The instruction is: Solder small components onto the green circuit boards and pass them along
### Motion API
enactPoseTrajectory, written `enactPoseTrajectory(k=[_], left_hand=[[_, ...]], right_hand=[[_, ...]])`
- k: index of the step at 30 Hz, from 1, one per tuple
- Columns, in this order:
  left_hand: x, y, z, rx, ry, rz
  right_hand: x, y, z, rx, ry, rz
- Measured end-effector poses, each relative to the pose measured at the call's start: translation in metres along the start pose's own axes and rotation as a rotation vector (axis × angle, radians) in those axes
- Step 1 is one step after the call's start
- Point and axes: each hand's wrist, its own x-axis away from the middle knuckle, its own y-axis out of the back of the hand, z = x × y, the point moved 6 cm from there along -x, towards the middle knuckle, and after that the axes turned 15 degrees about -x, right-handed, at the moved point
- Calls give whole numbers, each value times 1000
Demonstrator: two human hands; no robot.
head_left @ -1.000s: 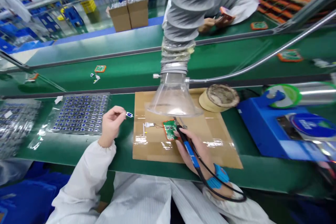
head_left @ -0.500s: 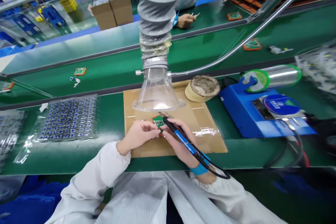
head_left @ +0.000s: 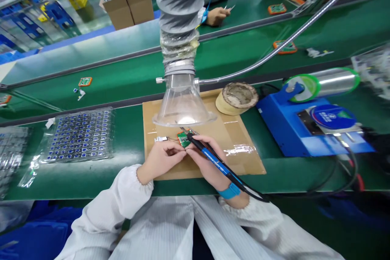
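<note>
A small green circuit board with an orange edge is at the middle of the cardboard sheet, just below the clear fume hood. My left hand pinches at its near edge, thumb and index finger together. In my right hand lies a blue and black soldering iron, its tip pointing away over the board. My right fingertips meet my left ones at the board's near edge; what is exactly between them is hidden. A small white part with a dark wire lies left of the board.
Above the board hangs the clear fume hood on a grey hose. A round pot and a blue soldering station stand right. Left lies a plastic tray of small blue parts. Across the belt is a co-worker's hand.
The white part with its wire now shows left of the board. My hands stay together with only a slight shift. The co-worker's other hand has left the view, and the camera has moved slightly.
</note>
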Motion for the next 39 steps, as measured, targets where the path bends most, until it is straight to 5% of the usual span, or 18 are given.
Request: enactPoseTrajectory(k=[21,33,39], left_hand=[[3,0,-16,-474,-156,-166],[1,2,-9,-207,-100,-87],[-15,20,-1,-371,-137,-96]], right_hand=[[-2,-1,-6,7,-89,-41],[-7,1,-5,-44,-150,40],[-8,28,2,72,-37,-174]])
